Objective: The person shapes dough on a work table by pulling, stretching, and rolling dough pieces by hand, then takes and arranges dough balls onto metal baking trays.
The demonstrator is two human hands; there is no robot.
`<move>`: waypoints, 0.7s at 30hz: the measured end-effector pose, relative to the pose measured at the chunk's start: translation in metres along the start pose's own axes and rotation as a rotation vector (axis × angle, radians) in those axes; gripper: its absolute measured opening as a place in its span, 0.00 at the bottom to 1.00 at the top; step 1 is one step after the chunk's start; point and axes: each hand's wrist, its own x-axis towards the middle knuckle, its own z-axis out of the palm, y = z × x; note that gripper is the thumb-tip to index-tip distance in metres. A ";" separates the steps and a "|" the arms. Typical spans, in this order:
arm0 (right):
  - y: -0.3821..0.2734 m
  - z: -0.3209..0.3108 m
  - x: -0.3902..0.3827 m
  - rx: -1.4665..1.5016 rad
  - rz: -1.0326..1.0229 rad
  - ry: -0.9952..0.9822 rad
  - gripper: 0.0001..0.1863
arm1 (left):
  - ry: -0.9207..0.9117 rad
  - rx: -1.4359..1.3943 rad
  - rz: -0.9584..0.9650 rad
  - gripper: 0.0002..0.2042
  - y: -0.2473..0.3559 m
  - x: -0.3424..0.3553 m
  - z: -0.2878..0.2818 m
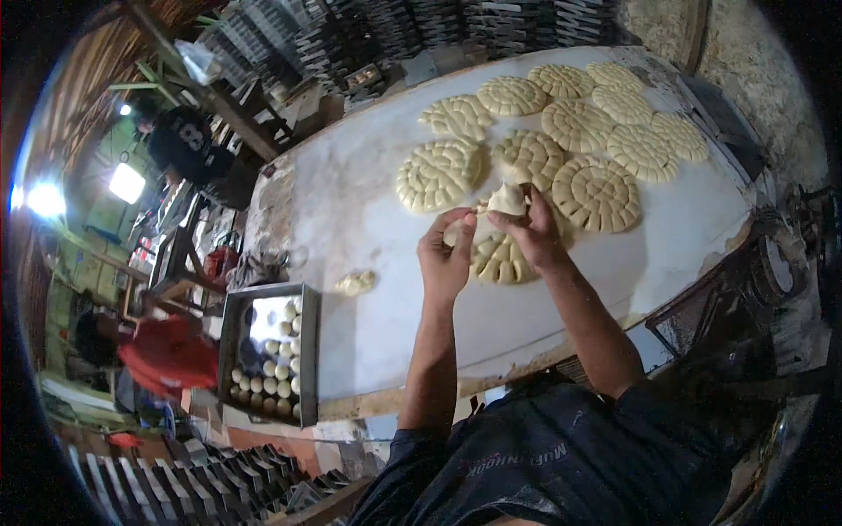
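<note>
My left hand (445,250) pinches pale dough at the middle of the white worktop (342,210). Close beside it, my right hand (535,232) grips a lump of soft dough (507,199). Both hands are above a partly covered round dough piece (500,261) with cuts round its edge. Several coiled, segmented dough rounds (595,195) lie behind and to the right of my hands. A small loose piece of dough (355,282) lies to the left.
A metal tray (307,351) of several dough balls sits at the near left. Two people, one in a red shirt (167,351), one in dark clothing (184,149), are at the left. Stacked metal pans (430,26) stand behind the worktop; more (175,482) are at lower left.
</note>
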 end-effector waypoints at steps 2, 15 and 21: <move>-0.020 0.026 -0.025 0.009 0.005 -0.056 0.19 | 0.214 0.291 0.146 0.09 0.014 -0.035 -0.026; -0.053 0.073 -0.135 -0.036 0.063 -0.197 0.19 | 0.620 0.179 0.489 0.08 0.060 -0.249 -0.206; -0.049 0.049 -0.082 -0.170 0.152 -0.118 0.21 | 0.797 0.055 0.469 0.09 0.061 -0.254 -0.260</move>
